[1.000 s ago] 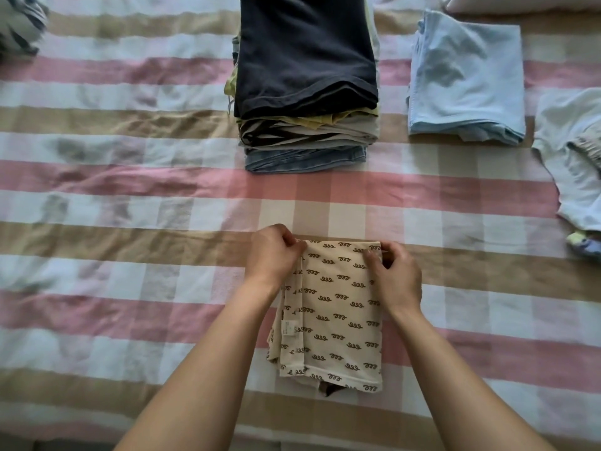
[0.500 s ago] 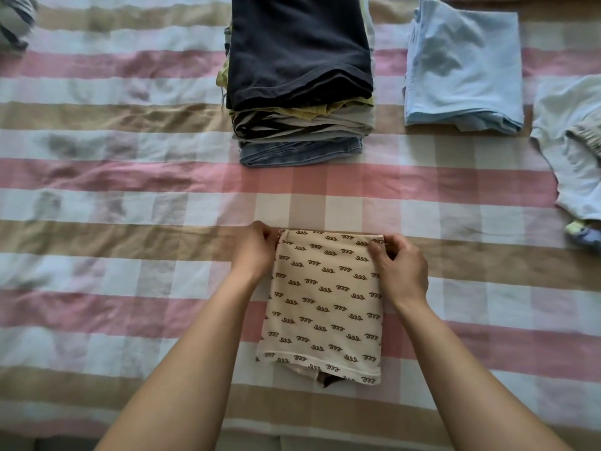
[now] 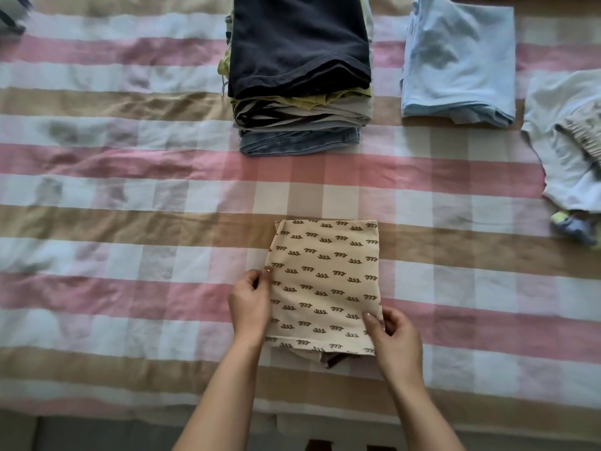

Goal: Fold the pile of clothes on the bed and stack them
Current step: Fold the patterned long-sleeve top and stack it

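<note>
A cream garment with small brown squiggles (image 3: 325,281) lies folded into a rectangle on the checked bedspread (image 3: 130,222), near me. My left hand (image 3: 250,304) pinches its left edge about halfway down. My right hand (image 3: 393,340) pinches its right edge near the lower corner. Beyond it stands a tall stack of folded clothes (image 3: 300,92) with a dark navy piece on top and jeans at the bottom. A folded light blue garment (image 3: 458,60) lies to the right of the stack.
Unfolded pale clothes (image 3: 566,141) lie at the right edge, with a small colourful sock (image 3: 572,226) below them. A striped item (image 3: 13,11) shows at the top left corner. The bed's near edge runs along the bottom, with floor below.
Both hands slid from the garment's far corners down its sides toward me. The cream garment now lies flatter and a little further right.
</note>
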Motion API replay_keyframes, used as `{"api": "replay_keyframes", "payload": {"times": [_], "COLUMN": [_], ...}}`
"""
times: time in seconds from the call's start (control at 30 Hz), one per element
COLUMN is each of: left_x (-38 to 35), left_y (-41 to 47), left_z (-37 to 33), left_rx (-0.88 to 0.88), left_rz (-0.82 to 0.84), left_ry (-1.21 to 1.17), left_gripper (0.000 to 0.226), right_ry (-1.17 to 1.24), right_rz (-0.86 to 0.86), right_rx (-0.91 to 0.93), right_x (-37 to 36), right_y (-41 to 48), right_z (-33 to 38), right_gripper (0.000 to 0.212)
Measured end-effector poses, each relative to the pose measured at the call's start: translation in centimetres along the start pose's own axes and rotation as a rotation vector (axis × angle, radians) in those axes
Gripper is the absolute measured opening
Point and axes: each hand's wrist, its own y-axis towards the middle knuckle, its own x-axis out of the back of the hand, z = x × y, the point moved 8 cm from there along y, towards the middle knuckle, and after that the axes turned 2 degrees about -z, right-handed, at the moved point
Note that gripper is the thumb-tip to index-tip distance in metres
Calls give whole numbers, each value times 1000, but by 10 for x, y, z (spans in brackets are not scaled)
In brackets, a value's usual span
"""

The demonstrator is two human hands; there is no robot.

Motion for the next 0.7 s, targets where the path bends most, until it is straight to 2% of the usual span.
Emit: {"api": "replay_keyframes", "payload": {"times": [0.13, 0.2, 0.37, 0.47, 0.57, 0.7], "left_x": [-1, -5, -22, -34, -44, -56], "left_y": [-24, -35, -50, -64, -90, -112], "left_z": [10, 20, 37, 33, 16, -15], "left_rx": [-5, 40, 335, 519, 618, 617], "left_rz": [27, 58, 242, 413, 593, 640], "left_ry": [18, -27, -280, -511, -579, -600], "left_gripper": [13, 12, 4, 23, 40, 41], "right_ry": [41, 69, 171, 200, 208, 231], "right_rz": [-13, -4, 75, 88, 89, 91], "right_rx": [-48, -40, -58, -67, -94, -141], "right_x": [10, 8, -7, -1, 18, 49], "right_y": [3, 4, 10, 6, -1, -3], "right_z": [-9, -6, 8, 12, 14, 20], "right_gripper": [7, 5, 2, 3, 8, 13]}}
